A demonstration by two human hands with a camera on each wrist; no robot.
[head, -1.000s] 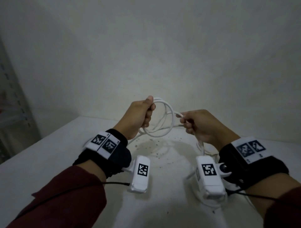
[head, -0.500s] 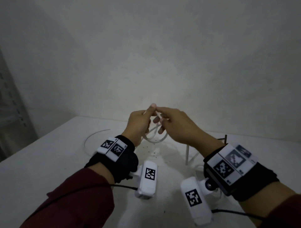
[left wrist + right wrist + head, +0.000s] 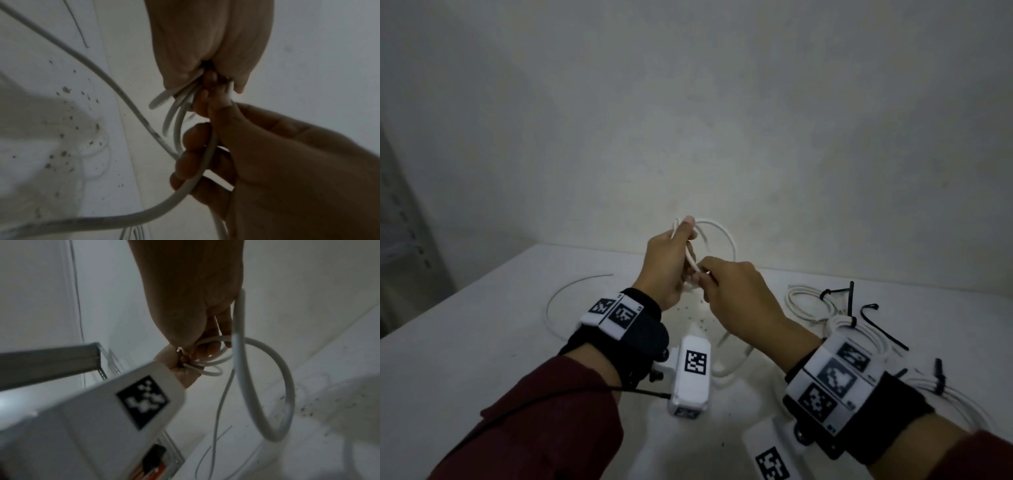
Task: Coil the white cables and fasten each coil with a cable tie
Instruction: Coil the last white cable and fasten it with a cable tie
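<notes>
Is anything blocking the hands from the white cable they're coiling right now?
Nothing visible does. The left hand already grips the thin white cable's loops, and the right hand pinches the same cable right beside it, above the white table.

right hand (image 3: 736,294) fingertips hidden behind left hand (image 3: 667,270), tied coils (image 3: 962,397) cut off at right edge

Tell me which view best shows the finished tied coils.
Head view: tied coils lie on the table, black ties visible. The left wrist view shows only strand ends at its bottom edge; the right wrist view shows none.
</notes>
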